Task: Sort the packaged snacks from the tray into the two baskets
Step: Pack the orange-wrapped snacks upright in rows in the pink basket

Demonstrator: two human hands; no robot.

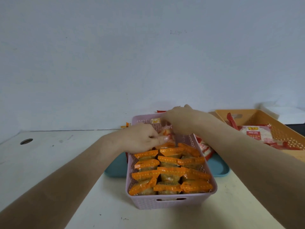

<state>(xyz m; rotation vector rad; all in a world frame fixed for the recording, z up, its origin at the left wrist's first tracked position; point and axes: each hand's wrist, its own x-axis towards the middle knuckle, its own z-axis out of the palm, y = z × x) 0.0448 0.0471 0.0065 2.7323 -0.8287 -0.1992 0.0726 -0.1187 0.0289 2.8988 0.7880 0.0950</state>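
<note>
- Left hand (142, 138) pinches a snack packet (169, 135) in the pink basket (165, 202); we judge it light and slippery, best gripped by its crimped end.
- Right hand (179, 120): fingertips hidden; we cannot tell its hold.

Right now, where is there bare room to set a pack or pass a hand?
Bare tabletop left of the pink basket, toward the round hole, and in front of it; a bare strip of teal tray at the basket's left. Crowded: orange packs fill the basket, with left hand and right hand at its far end.
</note>
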